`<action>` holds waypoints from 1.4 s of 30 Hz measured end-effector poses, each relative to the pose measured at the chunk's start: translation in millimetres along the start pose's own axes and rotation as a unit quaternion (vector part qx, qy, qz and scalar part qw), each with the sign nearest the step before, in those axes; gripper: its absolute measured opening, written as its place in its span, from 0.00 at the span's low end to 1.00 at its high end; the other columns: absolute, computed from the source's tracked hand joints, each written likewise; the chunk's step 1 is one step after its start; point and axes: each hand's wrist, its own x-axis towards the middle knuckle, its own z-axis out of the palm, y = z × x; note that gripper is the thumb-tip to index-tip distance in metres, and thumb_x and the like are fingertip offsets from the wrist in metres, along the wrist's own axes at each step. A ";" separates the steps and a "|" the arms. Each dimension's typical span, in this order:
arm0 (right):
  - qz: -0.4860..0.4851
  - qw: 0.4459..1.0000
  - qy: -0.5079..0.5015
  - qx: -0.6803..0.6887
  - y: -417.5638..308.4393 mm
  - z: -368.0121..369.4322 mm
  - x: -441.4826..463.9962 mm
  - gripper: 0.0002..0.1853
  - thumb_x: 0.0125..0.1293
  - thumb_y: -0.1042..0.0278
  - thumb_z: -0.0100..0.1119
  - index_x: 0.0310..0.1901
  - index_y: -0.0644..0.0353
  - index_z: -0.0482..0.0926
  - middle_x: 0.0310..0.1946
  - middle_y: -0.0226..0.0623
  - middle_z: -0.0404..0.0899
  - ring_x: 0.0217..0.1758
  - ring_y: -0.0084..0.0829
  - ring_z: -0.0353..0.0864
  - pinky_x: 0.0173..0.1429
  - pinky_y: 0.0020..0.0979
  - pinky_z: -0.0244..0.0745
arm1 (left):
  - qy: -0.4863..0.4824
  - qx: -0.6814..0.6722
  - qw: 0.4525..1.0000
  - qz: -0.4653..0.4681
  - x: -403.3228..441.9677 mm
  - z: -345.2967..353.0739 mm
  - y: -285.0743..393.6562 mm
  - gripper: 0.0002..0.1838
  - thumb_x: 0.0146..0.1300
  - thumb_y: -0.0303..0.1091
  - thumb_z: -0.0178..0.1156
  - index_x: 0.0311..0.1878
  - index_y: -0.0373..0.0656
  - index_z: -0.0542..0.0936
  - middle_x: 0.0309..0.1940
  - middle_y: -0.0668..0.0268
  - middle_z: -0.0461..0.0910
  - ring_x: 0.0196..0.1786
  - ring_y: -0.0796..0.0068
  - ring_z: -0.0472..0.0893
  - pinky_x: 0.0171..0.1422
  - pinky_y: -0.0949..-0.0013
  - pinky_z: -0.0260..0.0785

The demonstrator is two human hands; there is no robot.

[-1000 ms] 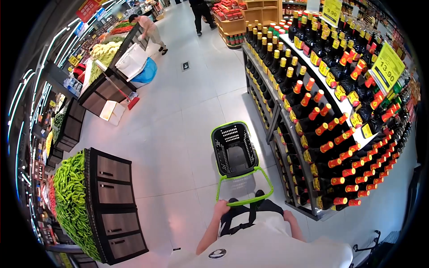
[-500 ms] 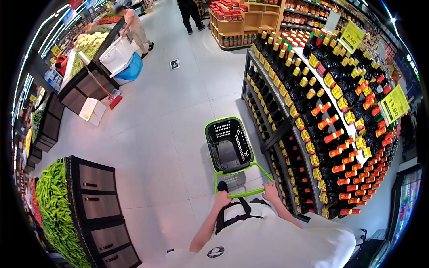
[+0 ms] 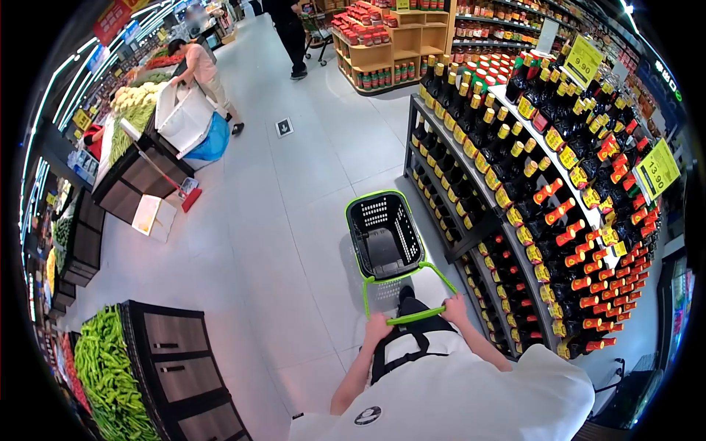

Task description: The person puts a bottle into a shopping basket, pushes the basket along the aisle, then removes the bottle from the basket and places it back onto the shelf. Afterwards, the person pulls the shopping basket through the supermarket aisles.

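Observation:
My left hand (image 3: 378, 328) is closed around the left end of the green handle (image 3: 418, 316) of a shopping basket. On the right end of the same handle, my right hand (image 3: 455, 309) is wrapped. The black basket (image 3: 356, 229) with a green rim is in front of me, low over the floor, and nothing shows inside it. Green side bars run from the handle to its rim. Just right of the basket stands a curved shelf (image 3: 507, 235) packed with dark bottles with yellow and red caps.
Green peppers (image 3: 110, 367) fill a wooden stand at lower left. Farther left are a broom (image 3: 190, 198), a white box (image 3: 154, 217) and a blue bag (image 3: 213, 140). A person in pink (image 3: 198, 66) bends by a vegetable counter. Another in black (image 3: 287, 33) is near a cart (image 3: 318, 33).
The pepper stand and bottle shelf sit lower in view, as I have moved forward with the basket. The person in pink now bends over the white container. My grip is unchanged.

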 end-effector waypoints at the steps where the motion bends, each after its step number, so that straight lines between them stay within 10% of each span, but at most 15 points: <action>1: -0.001 1.000 -0.010 -0.021 -5.0 -3.8 6.1 0.13 0.42 0.57 0.60 0.31 0.49 0.81 0.36 0.43 0.75 0.57 0.48 0.61 0.65 0.43 0.50 | 0.028 0.013 0.999 0.028 7.5 2.5 -7.0 0.13 0.47 0.46 0.55 0.29 0.48 0.80 0.28 0.56 0.76 0.37 0.55 0.76 0.41 0.56 0.69; 6: -0.014 0.995 -0.061 -0.072 -20.0 -0.1 50.0 0.12 0.41 0.57 0.61 0.31 0.45 0.81 0.36 0.39 0.76 0.51 0.39 0.67 0.66 0.49 0.44 | -0.007 0.003 0.998 0.056 47.0 -7.5 -31.4 0.12 0.47 0.42 0.55 0.31 0.48 0.80 0.33 0.55 0.75 0.41 0.54 0.74 0.42 0.54 0.70; 12: -0.028 0.998 -0.054 -0.031 -42.5 -18.9 121.1 0.09 0.37 0.58 0.61 0.24 0.45 0.82 0.20 0.35 0.78 0.31 0.36 0.77 0.58 0.38 0.58 | 0.020 -0.009 0.999 0.048 102.5 -67.5 -32.1 0.11 0.47 0.40 0.56 0.27 0.43 0.79 0.31 0.54 0.75 0.38 0.53 0.74 0.41 0.55 0.69; 42: 0.074 0.994 -0.074 0.011 -254.1 -54.8 310.6 0.12 0.39 0.55 0.57 0.20 0.53 0.80 0.20 0.41 0.77 0.28 0.40 0.78 0.43 0.40 0.70 | -0.012 0.000 0.993 0.120 308.3 -298.3 -161.9 0.09 0.46 0.35 0.55 0.27 0.41 0.80 0.36 0.55 0.73 0.45 0.57 0.72 0.51 0.58 0.65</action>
